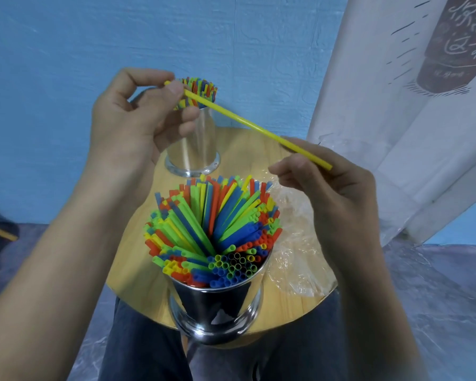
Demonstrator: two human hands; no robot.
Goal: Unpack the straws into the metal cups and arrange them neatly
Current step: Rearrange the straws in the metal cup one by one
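Head view: wide-angle, steeply downward, close above round table; wall behind.

My left hand covers part of the far metal cup and some of its straws, and its thumb hides a short stretch of the yellow straw. Whether my right hand pinches that straw, I cannot tell. Clear plastic wrap is partly hidden below that hand. Both forearms leave the bottom edge.

Round wooden table, blue wall, white curtain
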